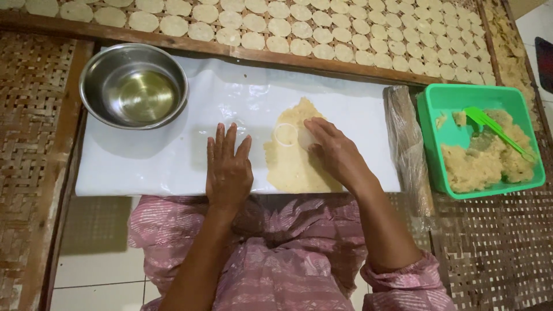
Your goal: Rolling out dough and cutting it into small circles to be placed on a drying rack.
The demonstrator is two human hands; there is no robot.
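Drying rack [173, 41]: wooden-framed, woven, spanning the far edge, covered in rows of small pale dough rounds [322, 34].
White plastic sheet [144, 155]: spread flat on the worktop.
Steel bowl [133, 85]: round, on the sheet's far left corner.
Green tub [432, 115]: right of the sheet, holding crumbly dough and a green fork [498, 132].
Wrapped rolling pin [408, 144]: between sheet and tub.
Rolled dough sheet [294, 170]: thin, irregular, long axis running from the person toward the rack, narrowing to a point at its far end.
Left hand [228, 167]: flat, fingers together, pressing the sheet just beside the dough.
Right hand [334, 151]: fingertips bent onto the dough beside a pressed ring mark [285, 133].
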